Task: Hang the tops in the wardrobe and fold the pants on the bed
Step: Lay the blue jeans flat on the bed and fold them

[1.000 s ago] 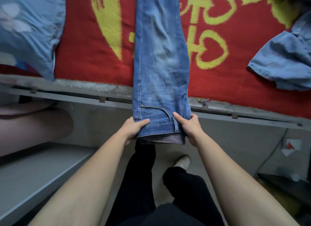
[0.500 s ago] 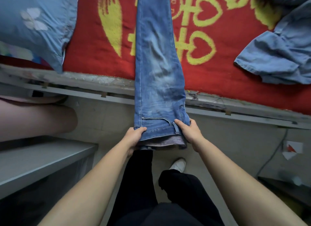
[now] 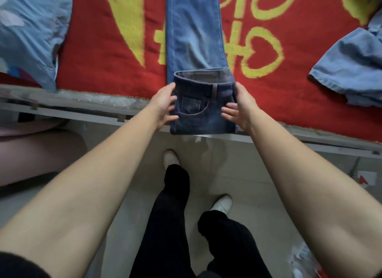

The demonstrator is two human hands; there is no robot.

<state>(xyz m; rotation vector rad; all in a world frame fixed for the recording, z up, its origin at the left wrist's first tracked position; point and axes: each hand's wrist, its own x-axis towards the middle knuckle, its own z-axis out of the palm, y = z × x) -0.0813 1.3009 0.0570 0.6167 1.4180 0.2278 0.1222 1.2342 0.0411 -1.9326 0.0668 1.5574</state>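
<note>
Gripping the jeans point(image 3: 203, 112) (waist folded over) at each side: left hand point(image 3: 164, 106), right hand point(image 3: 237, 109)

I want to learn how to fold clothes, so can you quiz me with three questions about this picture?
1. True or false: the left hand and the right hand both hold the folded waist end of the blue denim jeans.
2. What lies on the right of the red blanket with yellow patterns? A: a crumpled light blue denim shirt. B: a green towel. C: a black hat.
3. Fill in: the pale blue pillow lies on the person's ____ side.
Key: 1 true. 2 A. 3 left.
</note>
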